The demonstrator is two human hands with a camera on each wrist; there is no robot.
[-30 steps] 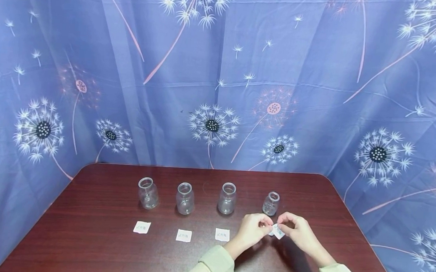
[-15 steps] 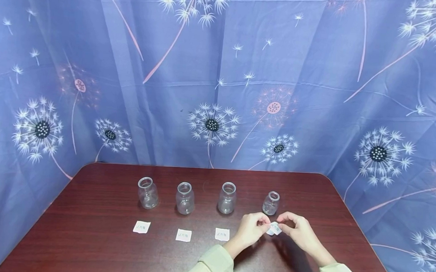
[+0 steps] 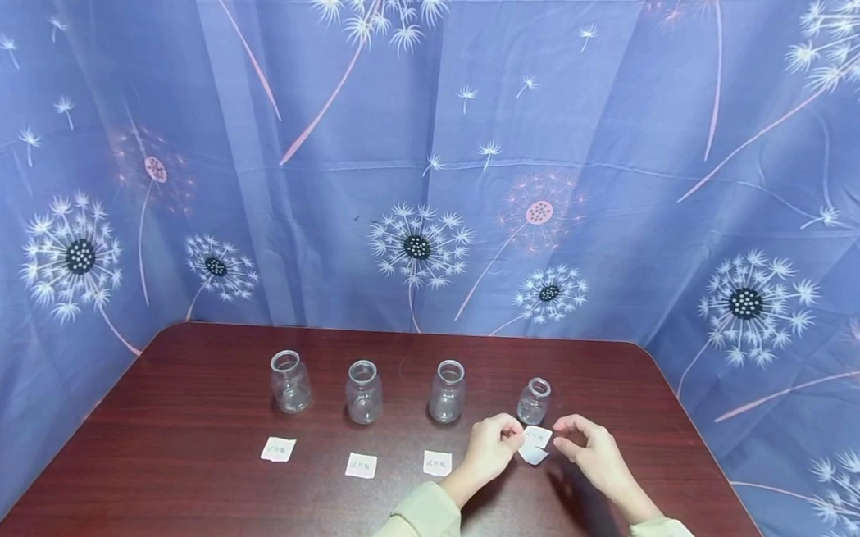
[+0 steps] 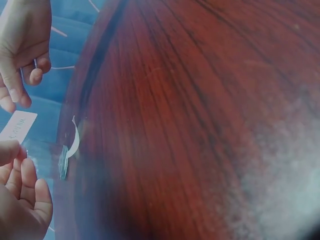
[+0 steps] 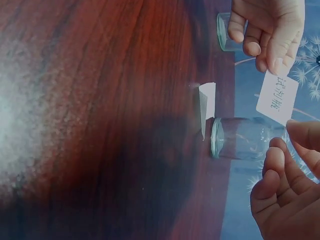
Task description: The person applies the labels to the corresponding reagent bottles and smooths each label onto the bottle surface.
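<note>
My left hand [image 3: 491, 453] pinches a white paper label [image 3: 536, 437] with dark handwriting between thumb and finger. The right hand [image 3: 596, 455] is beside the label's other edge, thumb and index finger apart with nothing between them. Just below the label is a bent white paper piece [image 3: 533, 455], without visible writing. The right wrist view shows this paper piece [image 5: 207, 102] beside the base of a glass jar [image 5: 240, 137]; I cannot tell whether it touches the table. That small jar [image 3: 534, 402] stands upright and open just behind the hands.
Three larger open glass jars stand in a row to the left: a left one [image 3: 291, 383], a middle one [image 3: 365, 393] and a right one [image 3: 448, 394]. In front of each lies a handwritten label [image 3: 278, 449]. A dandelion-print curtain [image 3: 435, 178] hangs behind the table [image 3: 202, 493].
The label and the blank paper piece, overlapping between both hands before, have come apart. My right hand has let go, the label has turned flat in the left, and the blank piece hangs lower.
</note>
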